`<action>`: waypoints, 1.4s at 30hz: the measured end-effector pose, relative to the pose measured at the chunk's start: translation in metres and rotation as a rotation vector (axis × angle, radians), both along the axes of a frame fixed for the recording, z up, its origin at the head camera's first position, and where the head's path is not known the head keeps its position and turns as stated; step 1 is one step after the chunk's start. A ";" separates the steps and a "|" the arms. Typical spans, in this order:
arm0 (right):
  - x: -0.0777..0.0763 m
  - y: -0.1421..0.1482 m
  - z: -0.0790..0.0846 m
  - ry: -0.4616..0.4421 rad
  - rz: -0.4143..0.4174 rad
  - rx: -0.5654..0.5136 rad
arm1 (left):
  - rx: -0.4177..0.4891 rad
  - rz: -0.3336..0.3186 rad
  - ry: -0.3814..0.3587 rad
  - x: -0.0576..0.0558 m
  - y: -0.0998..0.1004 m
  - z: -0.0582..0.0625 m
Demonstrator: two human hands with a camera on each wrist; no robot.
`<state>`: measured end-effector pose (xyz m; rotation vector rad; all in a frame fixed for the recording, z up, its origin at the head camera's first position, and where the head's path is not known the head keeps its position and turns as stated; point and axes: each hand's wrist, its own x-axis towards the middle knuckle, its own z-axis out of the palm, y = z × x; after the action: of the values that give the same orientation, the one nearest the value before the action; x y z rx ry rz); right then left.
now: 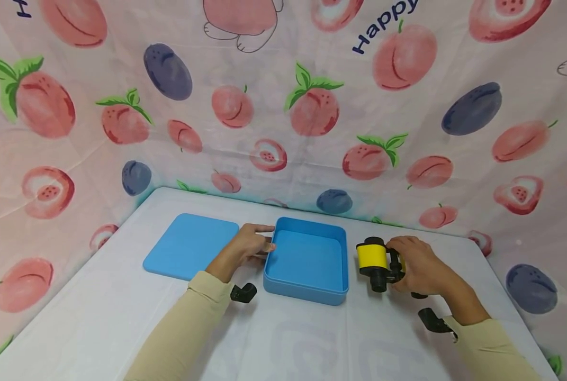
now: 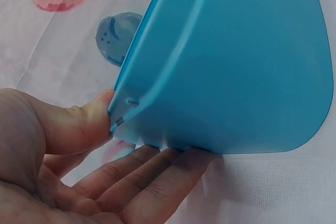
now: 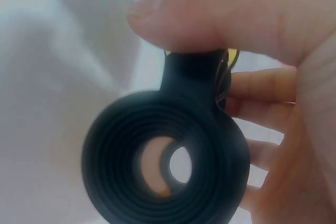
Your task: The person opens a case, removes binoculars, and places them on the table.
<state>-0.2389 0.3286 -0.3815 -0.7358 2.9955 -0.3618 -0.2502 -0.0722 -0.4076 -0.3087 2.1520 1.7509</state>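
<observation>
A shallow open blue box (image 1: 304,259) is in the middle of the table, with nothing visible inside it. My left hand (image 1: 249,244) holds its left side. In the left wrist view, the thumb (image 2: 89,116) lies at the rim of the box (image 2: 247,66) and the other fingers touch its lower edge. To the right of the box, my right hand (image 1: 419,264) grips yellow and black binoculars (image 1: 372,259) around the right barrel, which is mostly hidden. Up close, a black eyepiece (image 3: 105,166) of the binoculars fills the right wrist view, with the thumb across the black body above it.
A flat blue lid (image 1: 188,243) lies left of the box, partly behind my left hand. The table (image 1: 302,344) has a white cover. A fruit-patterned cloth (image 1: 273,63) hangs behind it and at the sides. Small black wrist cameras (image 1: 243,292) stick out beside both sleeves.
</observation>
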 end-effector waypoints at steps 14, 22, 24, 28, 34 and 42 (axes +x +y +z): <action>-0.003 -0.002 -0.015 0.002 0.015 -0.014 | -0.004 -0.003 -0.003 0.000 0.001 -0.001; -0.005 -0.003 -0.023 -0.006 0.009 -0.015 | -0.001 0.000 -0.002 0.000 0.002 -0.002; -0.005 -0.003 -0.023 -0.005 0.012 -0.017 | 0.000 0.000 -0.001 0.000 0.002 -0.003; -0.008 -0.004 -0.023 -0.006 0.016 -0.022 | -0.003 0.009 -0.001 0.000 0.001 -0.003; -0.012 -0.005 -0.021 -0.030 0.010 -0.019 | -0.003 0.010 -0.004 0.000 0.000 -0.003; -0.013 -0.004 -0.020 -0.032 0.013 -0.029 | -0.012 0.011 0.001 -0.001 0.001 -0.001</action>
<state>-0.2522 0.3241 -0.4012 -0.7439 2.9602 -0.4135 -0.2516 -0.0716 -0.4089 -0.3236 2.1659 1.7457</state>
